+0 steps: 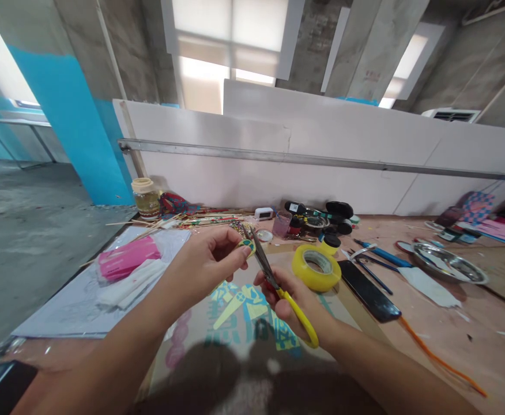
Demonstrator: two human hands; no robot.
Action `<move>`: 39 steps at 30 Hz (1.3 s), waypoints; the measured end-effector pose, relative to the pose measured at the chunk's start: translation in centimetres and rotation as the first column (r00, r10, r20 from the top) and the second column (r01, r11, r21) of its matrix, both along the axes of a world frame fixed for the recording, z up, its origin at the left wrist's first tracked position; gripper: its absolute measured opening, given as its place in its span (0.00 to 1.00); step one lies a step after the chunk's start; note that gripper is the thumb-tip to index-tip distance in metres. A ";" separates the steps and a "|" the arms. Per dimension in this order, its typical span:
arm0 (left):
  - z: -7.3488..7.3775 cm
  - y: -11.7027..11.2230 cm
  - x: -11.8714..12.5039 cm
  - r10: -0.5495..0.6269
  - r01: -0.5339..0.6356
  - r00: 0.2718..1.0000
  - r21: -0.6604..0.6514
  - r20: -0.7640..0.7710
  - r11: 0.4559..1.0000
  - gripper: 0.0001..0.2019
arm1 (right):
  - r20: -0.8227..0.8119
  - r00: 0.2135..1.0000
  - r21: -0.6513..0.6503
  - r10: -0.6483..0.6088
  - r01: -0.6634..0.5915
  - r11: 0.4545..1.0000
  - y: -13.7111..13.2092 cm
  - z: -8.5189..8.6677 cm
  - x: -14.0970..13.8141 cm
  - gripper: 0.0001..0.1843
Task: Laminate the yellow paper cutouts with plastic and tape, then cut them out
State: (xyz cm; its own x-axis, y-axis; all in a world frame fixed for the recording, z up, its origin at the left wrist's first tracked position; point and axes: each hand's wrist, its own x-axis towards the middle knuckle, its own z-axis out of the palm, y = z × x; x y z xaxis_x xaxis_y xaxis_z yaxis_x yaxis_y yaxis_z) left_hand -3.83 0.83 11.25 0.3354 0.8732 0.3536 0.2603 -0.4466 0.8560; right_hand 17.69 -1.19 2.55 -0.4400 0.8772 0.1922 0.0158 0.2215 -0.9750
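Note:
Between thumb and fingers, my left hand [222, 256] pinches a small yellow-and-green paper piece [247, 246]. My right hand [291, 297] grips yellow-handled scissors [266, 264], whose blades point up and stand slightly apart beside the paper piece. Both hands are above a brown board [209, 369] bearing green painted characters and a pink pattern. Pale yellow paper cut-outs [229, 308] lie on that board, partly in shadow. Close to my right hand sits a roll of yellow tape [316, 268].
A black phone [369, 291] with an orange cord lies right of the tape, near a metal dish [447, 262]. To the left, a pink packet [129, 257] and tissues rest on white sheets. Sticks, a jar [145, 199] and paint pots line the back by the white partition.

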 end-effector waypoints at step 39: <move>-0.9 2.4 -2.0 -0.265 0.282 0.957 -0.178 0.113 0.943 0.23 | -0.041 0.993 0.013 -0.112 0.112 0.994 1.1 2.5 0.9 0.41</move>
State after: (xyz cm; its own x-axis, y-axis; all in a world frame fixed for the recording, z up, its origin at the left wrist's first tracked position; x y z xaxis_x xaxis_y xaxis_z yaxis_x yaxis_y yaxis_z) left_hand -5.79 3.27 10.37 0.5464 0.8057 0.2285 0.0720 -0.3170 0.9457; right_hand 18.60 -0.07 5.01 -0.3309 0.9174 0.2211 0.0021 0.2350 -0.9720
